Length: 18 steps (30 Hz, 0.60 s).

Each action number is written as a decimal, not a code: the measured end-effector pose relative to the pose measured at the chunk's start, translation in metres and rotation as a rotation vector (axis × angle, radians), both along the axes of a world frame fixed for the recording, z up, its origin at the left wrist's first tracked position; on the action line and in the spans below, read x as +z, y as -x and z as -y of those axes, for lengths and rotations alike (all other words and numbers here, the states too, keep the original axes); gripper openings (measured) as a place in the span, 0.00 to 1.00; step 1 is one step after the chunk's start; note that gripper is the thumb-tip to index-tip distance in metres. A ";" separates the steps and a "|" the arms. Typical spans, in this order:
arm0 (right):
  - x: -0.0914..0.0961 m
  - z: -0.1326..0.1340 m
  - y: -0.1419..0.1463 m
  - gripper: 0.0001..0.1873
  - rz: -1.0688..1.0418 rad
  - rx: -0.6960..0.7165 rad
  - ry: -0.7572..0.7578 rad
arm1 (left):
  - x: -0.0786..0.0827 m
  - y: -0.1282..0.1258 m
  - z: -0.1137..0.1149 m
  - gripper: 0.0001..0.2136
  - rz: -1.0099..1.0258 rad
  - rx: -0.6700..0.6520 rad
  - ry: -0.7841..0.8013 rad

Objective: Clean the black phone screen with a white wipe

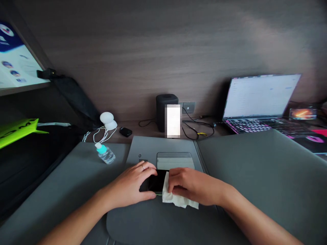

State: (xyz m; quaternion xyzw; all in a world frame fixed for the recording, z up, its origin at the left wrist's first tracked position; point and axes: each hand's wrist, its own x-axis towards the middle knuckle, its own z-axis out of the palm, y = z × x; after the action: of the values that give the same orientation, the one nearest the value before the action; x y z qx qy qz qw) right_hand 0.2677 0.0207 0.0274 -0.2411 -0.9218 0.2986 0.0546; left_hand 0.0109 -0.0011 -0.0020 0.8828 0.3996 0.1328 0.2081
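Note:
My left hand [135, 185], with a ring on one finger, steadies a dark, glossy phone [157, 182] by its edges, the thumb along the near side and fingers along the far side. A crumpled white tissue [176, 200] is gripped in my right hand [186, 182] and lies over the right part of the phone. That part of the phone is hidden. Both rest on a grey folder-like mat [143, 146] with a clear-windowed pocket [176, 160]. A small clear spray bottle [106, 154] with a turquoise collar leans or lies to the left.
Behind are a white round-headed device [107, 119] with cords, a small black object [125, 131] and a dark speaker-like box [160, 115], partly covered by a blurred patch. An open laptop [260, 98] stands right, beside black cables [194, 131]. A black bag [33, 163] sits left.

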 end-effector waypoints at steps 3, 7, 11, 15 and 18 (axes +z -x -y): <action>-0.001 -0.002 -0.001 0.10 0.009 -0.044 -0.009 | 0.000 0.001 0.000 0.20 0.011 -0.001 0.003; -0.003 -0.004 -0.001 0.10 0.006 -0.069 -0.032 | -0.001 0.001 0.000 0.20 0.017 -0.010 0.000; -0.004 -0.003 -0.001 0.11 -0.002 -0.048 -0.022 | -0.001 0.001 0.000 0.20 0.020 -0.010 -0.009; -0.002 -0.004 -0.005 0.10 0.023 -0.095 0.001 | -0.001 0.001 0.000 0.19 0.022 -0.012 -0.010; 0.000 -0.004 -0.006 0.10 0.018 -0.052 0.006 | 0.000 0.001 0.000 0.20 0.013 -0.011 -0.005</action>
State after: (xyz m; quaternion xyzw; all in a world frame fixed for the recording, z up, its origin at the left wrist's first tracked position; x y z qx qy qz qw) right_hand 0.2732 0.0247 0.0275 -0.2679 -0.9147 0.2977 0.0533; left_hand 0.0098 -0.0006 -0.0018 0.8846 0.3933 0.1382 0.2091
